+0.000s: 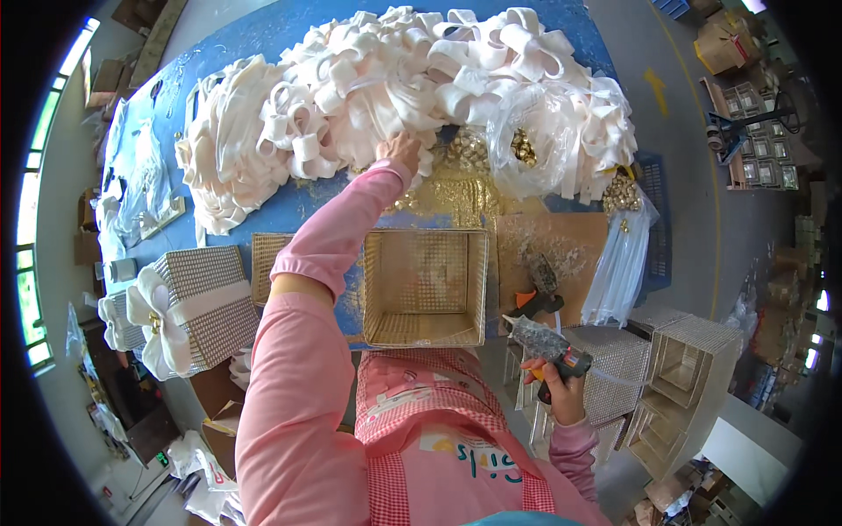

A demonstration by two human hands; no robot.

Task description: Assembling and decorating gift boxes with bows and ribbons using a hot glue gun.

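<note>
My left arm stretches forward across the blue table. At its end, my left hand [401, 151] is at the near edge of a large heap of white fabric ribbon strips and loops [368, 96], its fingers closed on a white ribbon. The fingertips are partly hidden among the strips. Low on the right, my right hand [566, 396] grips a hot glue gun [548, 346], whose nozzle end is crusted with pale glue. Directly before me an open woven basket [425, 329] lies with its hollow inside showing.
A second glue gun [537, 298] rests on brown cardboard [583, 254]. Gold bells [524, 149] sit in clear plastic near the heap. A bow-trimmed basket [206, 307] stands at left; several plain woven baskets [688, 359] are stacked at right. Pale strips [621, 272] hang over the table's right edge.
</note>
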